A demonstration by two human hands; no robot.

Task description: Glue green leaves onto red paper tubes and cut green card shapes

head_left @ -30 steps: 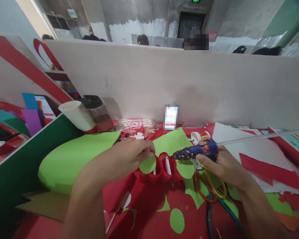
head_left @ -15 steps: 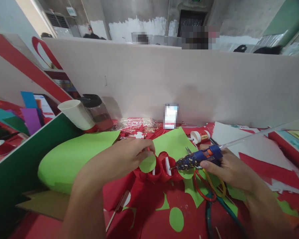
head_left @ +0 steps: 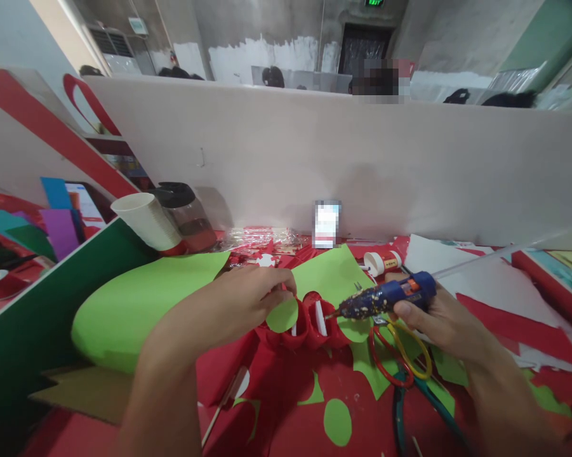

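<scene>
Right fingers wrapped round one glue gun | left fingers curled by two red tubes, grip unclear | glue gun: nozzle at right-hand tube, pointing left, slightly down; long axis crosswise

Muted light — phone screen blown out, edges stretched.

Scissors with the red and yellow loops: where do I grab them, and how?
By the red loop and yellow loop, I'd say, from the near side. The loops lie toward the person; the metal blade tips point away, past the dark blue glue gun.
</scene>
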